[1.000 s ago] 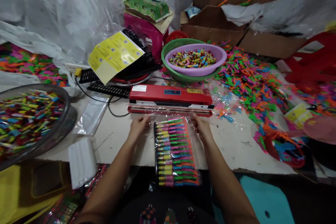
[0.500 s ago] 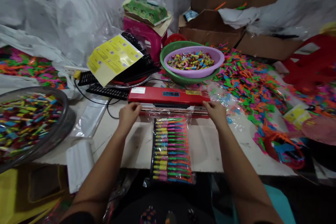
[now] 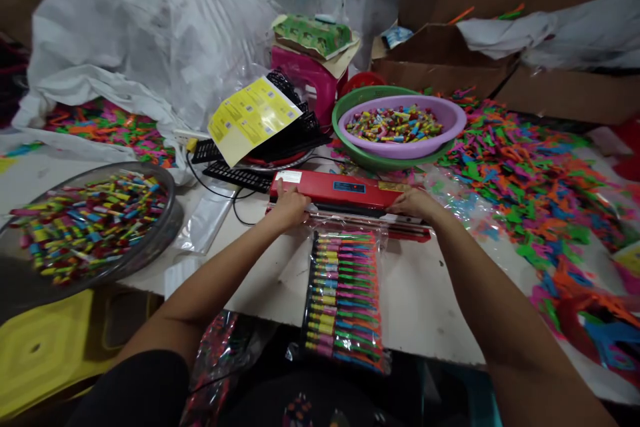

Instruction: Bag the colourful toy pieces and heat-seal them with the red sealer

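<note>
Fig.: L hand (image 3: 293, 207) and R hand (image 3: 414, 203) are resting part-bent on red sealer (image 3: 325, 188), grip unclear, w/ filled pack (image 3: 345, 293) overhanging bench (image 3: 423, 293) front edge, prob. light, slick, flexible, best held by side edges.

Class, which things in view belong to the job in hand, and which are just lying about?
Job: left hand, right hand, red machine, filled clear bag; probably grey basin, purple bowl.

Apparently lying about: pink stool, green packet, cardboard box.
</note>
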Motion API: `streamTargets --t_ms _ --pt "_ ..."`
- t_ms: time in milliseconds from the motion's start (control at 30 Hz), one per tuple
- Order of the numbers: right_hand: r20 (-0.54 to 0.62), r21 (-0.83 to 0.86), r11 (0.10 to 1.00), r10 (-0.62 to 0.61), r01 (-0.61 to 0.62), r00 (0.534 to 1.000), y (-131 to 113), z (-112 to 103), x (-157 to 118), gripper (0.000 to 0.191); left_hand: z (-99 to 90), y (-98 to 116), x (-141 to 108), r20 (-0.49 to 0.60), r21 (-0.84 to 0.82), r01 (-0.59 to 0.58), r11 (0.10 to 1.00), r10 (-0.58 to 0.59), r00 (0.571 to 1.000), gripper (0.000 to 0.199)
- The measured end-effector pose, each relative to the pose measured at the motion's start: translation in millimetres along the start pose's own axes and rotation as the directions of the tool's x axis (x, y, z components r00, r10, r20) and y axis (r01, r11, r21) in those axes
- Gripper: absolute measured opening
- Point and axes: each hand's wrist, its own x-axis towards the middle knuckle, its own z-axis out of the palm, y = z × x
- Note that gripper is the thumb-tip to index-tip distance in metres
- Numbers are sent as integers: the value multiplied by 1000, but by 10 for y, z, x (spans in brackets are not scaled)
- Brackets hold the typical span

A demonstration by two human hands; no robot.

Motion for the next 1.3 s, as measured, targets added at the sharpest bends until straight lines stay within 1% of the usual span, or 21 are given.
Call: streamTargets --t_ms 67,100,167,200,233,267,300,367,433,500,567,633,667,733,800,867,933,1033,1100,1200,1300 --pt "76 40 999 2 -5 997 -15 -47 -77 18 145 40 -22 -101 20 -28 999 30 994 17" --pt "98 35 999 1 -5 995 -26 -62 -110 18 209 50 -30 -161 28 -20 999 24 987 20" --pt "78 22 999 -33 31 996 -42 -68 -158 18 297 57 -50 -257 37 25 999 -15 966 28" --pt "70 19 999 -44 43 997 -45 -60 -172 17 312 55 -65 -277 38 50 998 -38 960 31" --pt "66 27 998 -51 50 997 -45 -49 -179 17 302 49 -83 -271 40 67 997 -54 961 33" --pt "60 39 998 -51 48 997 -41 -37 -181 15 266 39 -100 -239 40 66 997 -55 969 32" --pt "56 53 998 -41 38 998 -34 -26 -177 13 204 23 -113 -181 31 48 998 -42 983 31" --pt "76 80 996 -36 30 996 -21 -16 -155 10 15 -29 -112 -8 -24 6 1000 -6 1000 39" --pt "119 81 996 -43 34 992 -12 -18 -125 11 -206 -104 -55 172 -114 10 993 10 985 43" --pt "155 53 998 -51 43 987 -9 -23 -99 13 -382 -181 56 284 -134 89 987 -48 957 36" --pt "159 16 998 -59 57 986 -10 -20 -85 16 -458 -227 191 322 -71 174 982 -142 936 30" --pt "161 -4 998 -64 66 985 -11 -8 -85 19 -429 -224 315 314 14 249 968 -241 919 27" --pt "166 -14 998 -61 64 984 -12 -1 -89 21 -390 -205 365 303 41 271 962 -270 914 30" --pt "185 -33 998 -54 61 981 -20 10 -100 26 -297 -150 435 282 75 292 954 -301 911 36" --pt "192 -43 997 -61 71 980 -36 18 -113 27 -228 -100 466 272 91 292 952 -305 913 38" --pt "166 -44 996 -74 82 983 -57 29 -124 20 -202 -77 473 280 99 287 953 -303 911 36" --pt "103 -32 995 -93 97 990 -75 59 -132 14 -208 -78 472 295 101 281 954 -298 908 33" --pt "-7 26 992 -120 120 993 -81 143 -136 11 -226 -96 469 315 89 271 959 -285 905 26" --pt "-58 77 992 -96 101 994 -66 209 -136 12 -218 -106 463 312 72 265 961 -274 909 22" --pt "-146 140 986 -67 87 987 -30 283 -137 10 -175 -134 438 279 37 232 972 -233 932 20" --pt "-270 216 970 -49 110 962 1 322 -140 9 -122 -206 412 237 -37 130 991 -118 964 19"
